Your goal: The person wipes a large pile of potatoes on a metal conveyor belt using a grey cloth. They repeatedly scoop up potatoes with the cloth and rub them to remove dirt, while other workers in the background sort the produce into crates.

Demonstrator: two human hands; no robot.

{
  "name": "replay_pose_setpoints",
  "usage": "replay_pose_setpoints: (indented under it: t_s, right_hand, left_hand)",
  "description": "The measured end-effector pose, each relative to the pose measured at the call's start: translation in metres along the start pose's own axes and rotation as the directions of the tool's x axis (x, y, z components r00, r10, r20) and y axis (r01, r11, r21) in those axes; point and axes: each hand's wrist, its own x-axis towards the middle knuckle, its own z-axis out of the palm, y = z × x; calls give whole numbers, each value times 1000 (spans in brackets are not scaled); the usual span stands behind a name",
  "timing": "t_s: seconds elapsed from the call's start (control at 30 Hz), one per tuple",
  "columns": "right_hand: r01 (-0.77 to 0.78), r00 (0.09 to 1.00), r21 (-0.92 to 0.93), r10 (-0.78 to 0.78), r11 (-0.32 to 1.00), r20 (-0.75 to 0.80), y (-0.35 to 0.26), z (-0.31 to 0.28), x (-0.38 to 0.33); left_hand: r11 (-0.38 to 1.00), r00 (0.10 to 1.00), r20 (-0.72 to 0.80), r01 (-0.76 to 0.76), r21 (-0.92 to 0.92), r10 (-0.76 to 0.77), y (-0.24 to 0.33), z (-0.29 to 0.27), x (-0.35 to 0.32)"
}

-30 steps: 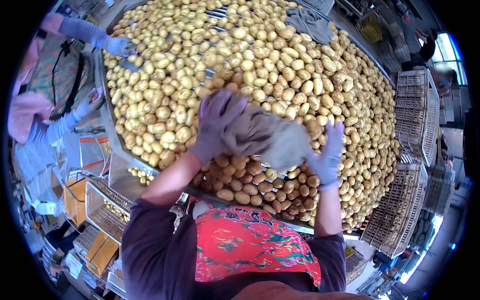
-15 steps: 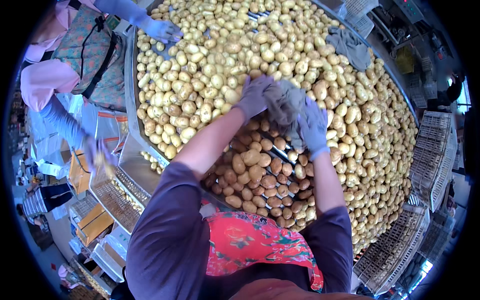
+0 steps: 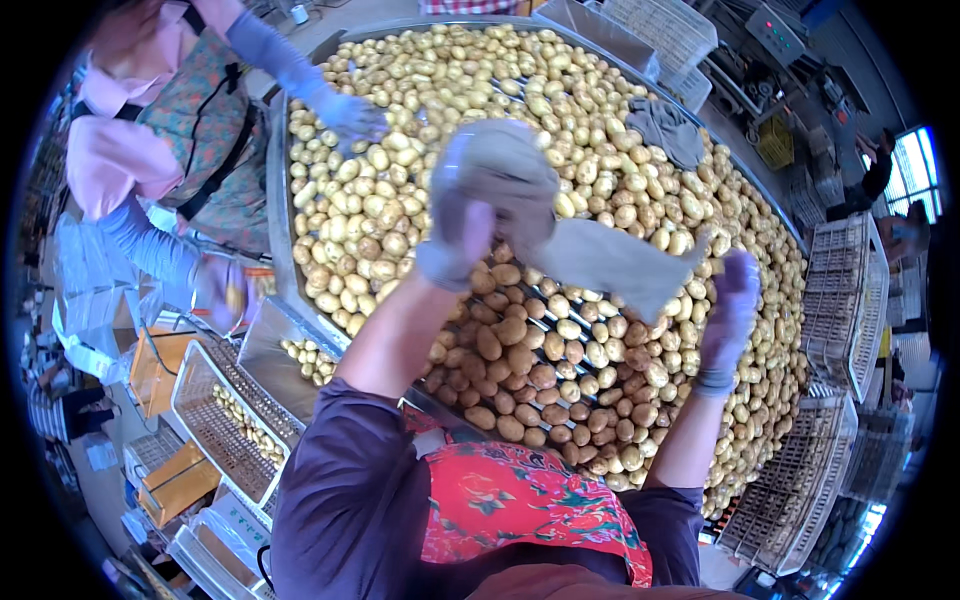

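Observation:
My gloved left hand (image 3: 462,245) is closed on a grey cloth (image 3: 610,262), lifted above a broad bed of potatoes (image 3: 390,205). The cloth is bunched over the fingers, and a loose flap trails to the right, smeared by motion. Off the flap's end is my gloved right hand (image 3: 732,305), apart from the cloth, its fingers pointing away from me and somewhat blurred; I see nothing held in it. Below the cloth, browner potatoes (image 3: 520,360) lie over dark rollers. Another grey cloth (image 3: 668,132) rests on the potatoes at the far right.
At the left a co-worker's gloved hand (image 3: 352,118) reaches over the potatoes; their other hand (image 3: 226,290) is near a plastic crate (image 3: 205,395) holding some potatoes. A metal rim (image 3: 279,200) borders the bed. Crates (image 3: 845,290) stand along the right side.
The cloth has come up off the potatoes with my left hand and swung out sideways. My right hand has left the cloth and moved right. The view has shifted slightly.

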Motion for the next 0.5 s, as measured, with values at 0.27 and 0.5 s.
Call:
replay_pose_setpoints:
  t_s: [0.27, 0.5]
  right_hand:
    - [380, 707, -234, -118, 895, 697, 90, 145, -56]
    - [566, 641, -523, 60, 637, 766, -32, 96, -55]
  left_hand:
    - [877, 976, 23, 205, -435, -217, 85, 38, 16]
    - [667, 714, 47, 627, 403, -699, 91, -77, -112]
